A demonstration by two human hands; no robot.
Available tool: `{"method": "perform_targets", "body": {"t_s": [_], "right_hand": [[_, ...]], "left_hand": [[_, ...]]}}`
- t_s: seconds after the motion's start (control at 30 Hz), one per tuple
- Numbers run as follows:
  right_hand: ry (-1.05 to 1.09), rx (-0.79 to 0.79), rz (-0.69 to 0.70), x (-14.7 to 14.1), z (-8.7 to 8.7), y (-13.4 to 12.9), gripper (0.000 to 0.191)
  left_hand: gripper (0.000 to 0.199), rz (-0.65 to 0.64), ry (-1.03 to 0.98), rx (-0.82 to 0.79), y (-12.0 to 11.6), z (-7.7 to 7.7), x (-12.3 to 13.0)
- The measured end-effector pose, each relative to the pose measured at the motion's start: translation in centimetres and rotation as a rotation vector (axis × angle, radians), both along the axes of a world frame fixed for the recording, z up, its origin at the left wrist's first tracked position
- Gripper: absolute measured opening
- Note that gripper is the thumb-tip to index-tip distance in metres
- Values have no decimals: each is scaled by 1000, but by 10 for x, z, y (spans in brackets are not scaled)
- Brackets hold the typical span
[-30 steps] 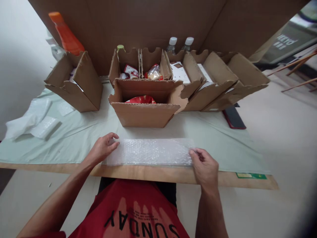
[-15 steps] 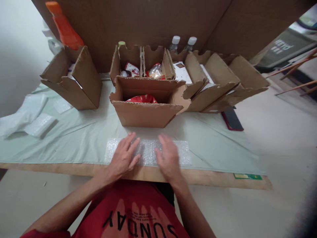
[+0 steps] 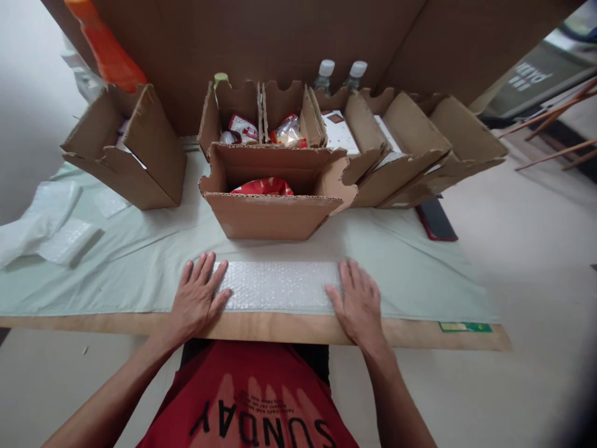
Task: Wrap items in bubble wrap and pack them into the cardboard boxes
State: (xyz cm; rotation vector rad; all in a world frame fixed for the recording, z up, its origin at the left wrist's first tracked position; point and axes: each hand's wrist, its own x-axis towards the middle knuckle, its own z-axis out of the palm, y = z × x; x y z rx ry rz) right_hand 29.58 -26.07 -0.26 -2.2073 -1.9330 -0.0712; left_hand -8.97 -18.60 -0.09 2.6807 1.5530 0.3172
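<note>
A long strip of bubble wrap [image 3: 280, 285] lies flat along the front of the cloth-covered table. On its left end rests my left hand [image 3: 198, 295], palm down with the fingers spread. My right hand [image 3: 358, 302] lies open over the strip's right end, its fingers extended. Neither hand grips anything. Just beyond the strip stands a cardboard box [image 3: 277, 218] with its top uncovered, and a red packet [image 3: 265, 186] shows inside it.
Behind stands a row of cardboard bins [image 3: 285, 115] with packets and white boxes. Another bin [image 3: 149, 155] is at left, near an orange bottle [image 3: 107, 53]. More bubble wrap [image 3: 69, 239] lies on the left. A dark wallet-like item [image 3: 437, 221] lies right.
My hands have moved apart, from the middle of the bubble wrap out to its two ends. More of the strip's middle now shows. The view has shifted slightly.
</note>
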Motion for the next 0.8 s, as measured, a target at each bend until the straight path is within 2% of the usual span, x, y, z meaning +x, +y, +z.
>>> {"method": "perform_targets", "body": {"t_s": [0.17,0.27,0.33,0.43,0.53,0.63,0.7,0.8], "right_hand": [[25,102,-173,34,5,-7,64],[114,152,-119,32,14,3,56],[190,122,-51,24,17,16,53],[268,70,-23,13,20,35,47],[297,80,-29,11,25,41,40],[332,96,-15,12,38,30,40],[414,77,-25,9,49,19,39],[650,-15,-30,-11,62,6,39]], "left_hand": [[53,39,-92,-26,1,1,-1],[54,141,-147,-9,6,6,-2],[53,189,-160,-4,10,8,-1],[39,208,-222,-50,16,11,2],[23,207,-331,-138,15,16,5],[16,208,-365,-190,9,29,0],[19,225,-359,-208,8,42,-11],[29,289,-338,-179,24,65,-37]]}}
